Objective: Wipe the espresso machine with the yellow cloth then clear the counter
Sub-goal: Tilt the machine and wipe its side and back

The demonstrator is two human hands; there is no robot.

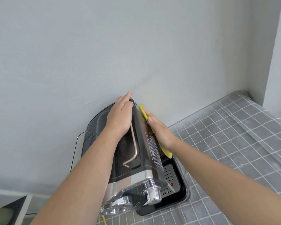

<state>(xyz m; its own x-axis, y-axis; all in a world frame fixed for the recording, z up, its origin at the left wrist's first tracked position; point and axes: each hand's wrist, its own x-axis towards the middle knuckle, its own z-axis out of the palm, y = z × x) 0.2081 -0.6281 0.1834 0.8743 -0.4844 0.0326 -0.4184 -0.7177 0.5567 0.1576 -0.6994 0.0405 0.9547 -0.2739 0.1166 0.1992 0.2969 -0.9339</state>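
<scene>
Grey wall (136,46) behind | grey grid-patterned counter (234,135) | espresso machine (136,168) stands on counter against wall | left hand (120,116) rests flat on its top, fingers straight and together | right hand (161,132), fingers straight and together, presses yellow cloth (143,112) against machine's right side

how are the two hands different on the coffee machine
The left hand rests bare on top of the coffee machine; the right hand presses a yellow cloth against its side. The left hand reaches further back than the right hand. Both have fairly straight fingers.
</scene>
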